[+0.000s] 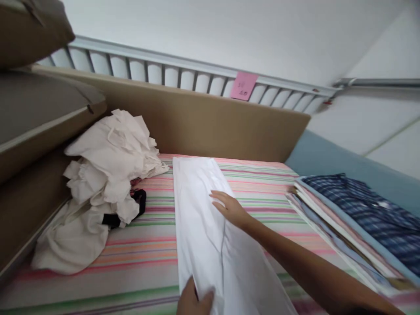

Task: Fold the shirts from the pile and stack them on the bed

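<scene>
A long white garment (200, 205) lies folded lengthwise on the striped bedsheet (147, 234), running from the far edge down towards me. Whether it is a shirt or trousers I cannot tell. My right hand (231, 210) rests on its middle, fingers stretched out and flat against the fabric. At the bottom of the view, my left hand (195, 301) pinches the near left part of the garment between thumb and fingers. The near end of the cloth runs out of view. Wrinkles show along its centre.
A heap of crumpled cream clothes (114, 157) with black bits lies to the left. On the right is a folded stack (348, 240) topped by a blue checked shirt (364, 210). Brown cushions (49, 105) rise at left, a brown board (210, 122) behind. A pink note (243, 86) hangs on the rail.
</scene>
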Action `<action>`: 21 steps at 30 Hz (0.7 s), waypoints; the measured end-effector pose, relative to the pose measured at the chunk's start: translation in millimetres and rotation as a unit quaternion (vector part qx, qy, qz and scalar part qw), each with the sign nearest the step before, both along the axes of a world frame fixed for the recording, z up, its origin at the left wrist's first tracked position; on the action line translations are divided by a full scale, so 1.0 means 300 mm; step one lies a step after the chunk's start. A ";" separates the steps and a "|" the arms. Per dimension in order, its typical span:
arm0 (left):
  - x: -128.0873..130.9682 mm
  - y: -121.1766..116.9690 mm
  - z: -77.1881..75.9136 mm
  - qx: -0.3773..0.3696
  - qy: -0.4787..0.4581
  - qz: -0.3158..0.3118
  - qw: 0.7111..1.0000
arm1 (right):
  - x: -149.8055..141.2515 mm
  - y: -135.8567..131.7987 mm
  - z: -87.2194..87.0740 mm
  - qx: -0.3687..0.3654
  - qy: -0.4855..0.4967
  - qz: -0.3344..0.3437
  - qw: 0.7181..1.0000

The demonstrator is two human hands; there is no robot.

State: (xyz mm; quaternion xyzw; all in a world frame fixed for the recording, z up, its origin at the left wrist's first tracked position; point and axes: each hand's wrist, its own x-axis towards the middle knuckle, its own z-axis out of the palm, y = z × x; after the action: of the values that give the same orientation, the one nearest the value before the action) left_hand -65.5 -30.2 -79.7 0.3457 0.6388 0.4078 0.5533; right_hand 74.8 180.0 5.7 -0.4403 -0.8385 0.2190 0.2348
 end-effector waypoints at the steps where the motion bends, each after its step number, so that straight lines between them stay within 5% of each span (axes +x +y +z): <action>1: -0.003 0.003 0.009 0.001 -0.011 -0.008 1.000 | 0.092 -0.070 0.007 -0.005 -0.011 -0.014 1.000; 4: -0.012 -0.006 0.045 -0.003 -0.047 -0.023 0.999 | 0.340 -0.235 0.033 -0.034 -0.014 -0.074 0.997; 7: -0.014 -0.043 0.065 0.001 -0.049 0.003 0.999 | 0.464 -0.318 0.063 -0.111 0.026 -0.123 0.986; 10: -0.014 -0.108 0.053 0.034 -0.029 0.046 0.998 | 0.423 -0.331 0.079 -0.243 0.105 -0.192 0.945; 13: -0.019 -0.183 0.038 0.059 0.099 0.090 0.989 | 0.279 -0.296 0.074 -0.333 0.144 -0.242 0.900; 17: -0.011 -0.237 0.080 0.194 0.384 0.109 0.896 | 0.098 -0.208 0.049 -0.391 0.133 -0.254 0.875; 21: 0.048 -0.229 0.116 0.305 0.573 -0.026 0.760 | 0.009 -0.119 0.022 -0.440 0.101 -0.261 0.853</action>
State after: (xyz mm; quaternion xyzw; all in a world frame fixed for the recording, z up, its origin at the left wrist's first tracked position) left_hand -51.1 -98.9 -45.0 0.6817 0.6696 0.2921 -0.0404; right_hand 77.7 144.3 12.2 -0.6757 -0.4803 0.5393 0.1481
